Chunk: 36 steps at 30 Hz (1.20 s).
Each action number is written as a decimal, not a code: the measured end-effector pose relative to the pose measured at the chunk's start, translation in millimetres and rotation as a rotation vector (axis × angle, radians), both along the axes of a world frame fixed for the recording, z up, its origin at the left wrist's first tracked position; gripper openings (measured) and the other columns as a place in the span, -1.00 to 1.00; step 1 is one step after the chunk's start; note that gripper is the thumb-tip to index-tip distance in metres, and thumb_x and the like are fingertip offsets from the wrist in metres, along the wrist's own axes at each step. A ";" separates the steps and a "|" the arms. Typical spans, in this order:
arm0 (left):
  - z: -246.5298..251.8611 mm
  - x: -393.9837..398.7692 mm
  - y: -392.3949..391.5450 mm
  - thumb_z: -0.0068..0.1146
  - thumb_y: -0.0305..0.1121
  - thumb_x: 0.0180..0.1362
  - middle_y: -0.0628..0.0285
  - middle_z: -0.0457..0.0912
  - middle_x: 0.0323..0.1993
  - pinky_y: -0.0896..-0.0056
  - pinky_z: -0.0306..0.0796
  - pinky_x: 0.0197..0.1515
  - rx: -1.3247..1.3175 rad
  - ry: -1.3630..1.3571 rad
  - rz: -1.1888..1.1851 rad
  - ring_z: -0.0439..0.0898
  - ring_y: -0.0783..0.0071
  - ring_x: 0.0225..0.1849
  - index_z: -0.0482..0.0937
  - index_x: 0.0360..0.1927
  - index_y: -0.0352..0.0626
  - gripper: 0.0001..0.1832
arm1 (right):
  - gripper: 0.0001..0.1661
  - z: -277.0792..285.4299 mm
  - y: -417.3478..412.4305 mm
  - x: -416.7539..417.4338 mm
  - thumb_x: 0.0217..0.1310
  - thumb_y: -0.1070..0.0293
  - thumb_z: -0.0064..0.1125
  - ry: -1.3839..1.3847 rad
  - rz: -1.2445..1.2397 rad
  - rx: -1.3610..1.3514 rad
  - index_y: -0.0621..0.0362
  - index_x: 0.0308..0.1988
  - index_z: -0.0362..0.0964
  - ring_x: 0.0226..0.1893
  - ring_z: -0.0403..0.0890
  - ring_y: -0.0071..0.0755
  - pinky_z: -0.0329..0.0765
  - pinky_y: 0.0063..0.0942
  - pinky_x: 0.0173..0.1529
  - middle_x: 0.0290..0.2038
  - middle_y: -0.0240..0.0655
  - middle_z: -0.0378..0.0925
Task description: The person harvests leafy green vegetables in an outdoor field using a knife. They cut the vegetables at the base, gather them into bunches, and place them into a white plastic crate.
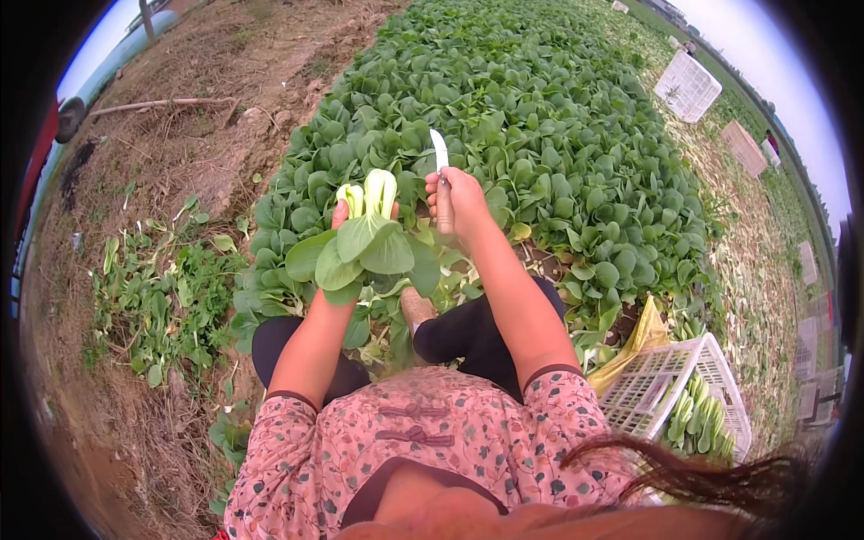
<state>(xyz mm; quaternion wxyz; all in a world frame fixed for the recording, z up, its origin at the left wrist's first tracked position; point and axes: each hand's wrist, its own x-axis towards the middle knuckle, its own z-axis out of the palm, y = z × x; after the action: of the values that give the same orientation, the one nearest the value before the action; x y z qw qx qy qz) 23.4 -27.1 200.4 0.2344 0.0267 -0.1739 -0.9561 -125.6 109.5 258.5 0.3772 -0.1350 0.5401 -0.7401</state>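
Observation:
My left hand [341,214] holds several heads of bok choy [379,196], their pale stem ends up and their green leaves hanging over my wrist. Most of that hand is hidden behind the stems and leaves. To its right, my right hand [464,202] is closed around the wooden handle of a knife [439,152], whose short curved blade points up and away from me. The blade and the bunch are apart. Beyond both hands grows a dense bed of bok choy [513,128].
A white plastic crate [702,351] with cut bok choy [702,418] stands at my right, beside yellow sheeting [638,337]. Discarded greens [162,304] lie on bare soil at left. More crates [688,86] stand at the far right, on ground strewn with leaf scraps.

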 end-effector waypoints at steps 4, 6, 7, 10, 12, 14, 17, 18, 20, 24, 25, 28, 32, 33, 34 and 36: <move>4.5 -17.1 20.6 -0.12 0.14 0.22 -0.05 0.34 0.18 -0.04 0.51 -0.10 0.129 0.046 -0.014 0.41 -0.08 0.08 0.24 0.27 -0.11 -0.32 | -0.68 -18.9 11.5 -19.5 0.19 0.23 -0.11 -0.013 -0.045 0.026 0.24 -0.35 0.48 -0.52 0.48 -0.44 0.49 -0.42 -0.44 -0.48 -0.33 0.49; 8.9 -25.4 29.9 -0.13 0.13 0.22 -0.07 0.31 0.19 -0.02 0.52 -0.09 0.118 -0.017 0.024 0.39 -0.07 0.10 0.22 0.27 -0.14 -0.31 | -0.68 -21.1 13.5 -23.6 0.18 0.22 -0.09 0.001 -0.035 0.035 0.22 -0.35 0.49 -0.45 0.50 -0.45 0.48 -0.39 -0.39 -0.46 -0.33 0.50; 9.3 -27.0 33.7 -0.13 0.13 0.22 -0.07 0.30 0.20 0.00 0.52 -0.08 0.073 0.025 -0.054 0.38 -0.06 0.11 0.22 0.27 -0.14 -0.31 | -0.68 -20.3 15.0 -25.4 0.18 0.22 -0.08 0.002 -0.020 0.033 0.22 -0.34 0.49 -0.44 0.50 -0.44 0.48 -0.40 -0.38 -0.45 -0.33 0.51; 20.2 -29.1 58.3 -0.18 0.15 0.24 -0.13 0.34 0.17 0.13 0.55 -0.09 -0.043 0.071 -0.268 0.48 0.00 0.04 0.21 0.28 -0.15 -0.30 | -0.67 -5.8 26.2 -20.2 0.18 0.19 -0.04 -0.049 -0.034 0.065 0.23 -0.28 0.50 -0.42 0.54 -0.40 0.51 -0.39 -0.34 -0.38 -0.30 0.54; 26.0 -13.8 77.6 -0.30 0.23 0.24 -0.23 0.50 -0.04 0.28 0.59 -0.25 -0.303 -0.026 -0.276 0.64 0.07 -0.28 0.21 0.28 -0.23 -0.23 | -0.73 -8.9 30.7 -15.4 0.16 0.19 0.00 -0.058 0.158 0.025 0.14 -0.30 0.51 -0.48 0.57 -0.35 0.50 -0.26 -0.21 -0.40 -0.30 0.56; 39.5 -5.4 112.3 -0.33 0.20 0.25 -0.16 0.50 -0.02 0.32 0.58 -0.28 -0.282 -0.120 -0.239 0.63 0.14 -0.28 0.22 0.26 -0.26 -0.24 | -0.71 -21.2 35.1 -9.6 0.14 0.21 0.03 -0.265 0.319 -0.008 0.19 -0.31 0.54 -0.48 0.58 -0.37 0.52 -0.36 -0.32 -0.40 -0.27 0.59; 13.2 -19.8 123.6 -0.36 0.14 0.28 -0.04 0.55 -0.10 0.37 0.53 -0.27 -0.390 -0.078 -0.316 0.60 0.24 -0.34 0.25 0.24 -0.26 -0.30 | -0.67 -70.4 42.4 -28.0 0.14 0.15 0.06 -0.001 0.192 -0.272 0.18 -0.22 0.49 -0.48 0.54 -0.40 0.52 -0.37 -0.33 -0.45 -0.33 0.55; 12.4 -20.4 118.3 -0.37 0.12 0.29 -0.02 0.55 -0.11 0.36 0.52 -0.31 -0.390 -0.122 -0.195 0.59 0.26 -0.38 0.23 0.25 -0.25 -0.32 | -0.66 -51.7 56.6 -12.5 0.18 0.12 0.00 -0.048 0.098 -0.257 0.17 -0.24 0.48 -0.45 0.53 -0.42 0.49 -0.38 -0.30 -0.41 -0.31 0.55; 25.1 -29.2 132.1 -0.20 0.08 0.27 0.01 0.42 0.07 0.27 0.44 -0.04 -0.525 -0.007 -0.231 0.52 0.22 -0.07 0.14 0.29 -0.18 -0.33 | -0.62 -26.1 99.9 0.1 0.23 0.07 -0.07 -0.020 -0.161 -0.192 0.17 -0.23 0.43 -0.38 0.51 -0.45 0.45 -0.42 -0.24 -0.34 -0.30 0.54; 13.3 -60.5 94.8 0.17 -0.10 0.13 0.07 0.18 0.23 0.21 0.22 0.22 -1.058 -0.123 0.208 0.31 0.24 0.18 -0.02 0.32 -0.16 -0.19 | 0.02 0.5 132.4 37.4 0.02 -0.06 0.14 0.406 -0.193 -0.135 0.21 0.30 -0.13 0.19 0.24 -0.14 0.27 -0.33 0.20 0.16 0.03 0.20; 14.4 -70.0 100.5 0.19 -0.14 0.12 0.07 0.15 0.25 0.18 0.19 0.25 -1.228 -0.138 0.316 0.27 0.23 0.21 -0.03 0.31 -0.18 -0.18 | 0.21 6.7 143.0 46.5 -0.08 -0.07 0.22 0.572 -0.211 -0.023 0.21 0.36 -0.31 0.29 0.12 -0.03 0.15 -0.33 0.31 0.24 0.11 0.07; 21.4 -79.0 136.7 0.18 -0.11 0.11 0.05 0.16 0.24 0.18 0.18 0.26 -1.147 -0.105 0.313 0.27 0.20 0.21 -0.02 0.30 -0.16 -0.18 | 0.50 29.1 171.6 60.4 -0.27 -0.03 0.36 0.628 -0.200 0.159 0.15 0.36 -0.63 0.35 -0.04 0.09 0.09 -0.30 0.34 0.31 0.17 -0.18; 38.5 -78.9 168.3 0.10 -0.10 0.13 0.04 0.15 0.25 0.14 0.16 0.27 -0.909 -0.045 0.096 0.24 0.16 0.24 -0.02 0.31 -0.14 -0.22 | 0.60 27.8 191.6 74.5 -0.36 0.14 0.44 0.817 -0.277 0.116 0.11 0.33 -0.76 0.32 -0.01 0.17 0.14 -0.27 0.32 0.32 0.14 -0.31; 45.6 -76.8 178.2 0.07 -0.11 0.16 0.04 0.14 0.25 0.12 0.15 0.28 -0.892 -0.041 0.068 0.23 0.15 0.26 -0.03 0.32 -0.14 -0.24 | 0.59 28.0 197.9 73.6 -0.35 0.16 0.44 0.808 -0.298 0.117 0.11 0.33 -0.74 0.32 0.00 0.16 0.14 -0.26 0.32 0.32 0.14 -0.28; 49.4 -73.9 183.7 0.03 -0.11 0.18 0.04 0.14 0.26 0.11 0.14 0.28 -0.881 -0.048 0.052 0.21 0.14 0.27 -0.04 0.32 -0.14 -0.26 | 0.57 24.0 200.8 70.7 -0.34 0.18 0.43 0.795 -0.307 0.107 0.11 0.34 -0.73 0.31 0.01 0.16 0.13 -0.25 0.32 0.31 0.14 -0.25; 62.3 -71.7 217.1 0.04 -0.13 0.17 0.05 0.14 0.26 0.10 0.14 0.29 -0.894 0.053 -0.070 0.21 0.13 0.28 -0.05 0.33 -0.12 -0.25 | 0.49 19.0 224.7 64.2 -0.30 0.27 0.38 0.727 -0.365 0.129 0.12 0.35 -0.67 0.28 0.05 0.13 0.12 -0.23 0.31 0.26 0.12 -0.09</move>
<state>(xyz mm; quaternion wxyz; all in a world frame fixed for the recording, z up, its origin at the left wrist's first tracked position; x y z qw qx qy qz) -48.4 189.9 262.7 0.1947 -0.1077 -0.5646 -0.7948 -61.5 334.2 277.5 0.0320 -0.2657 0.6986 -0.6636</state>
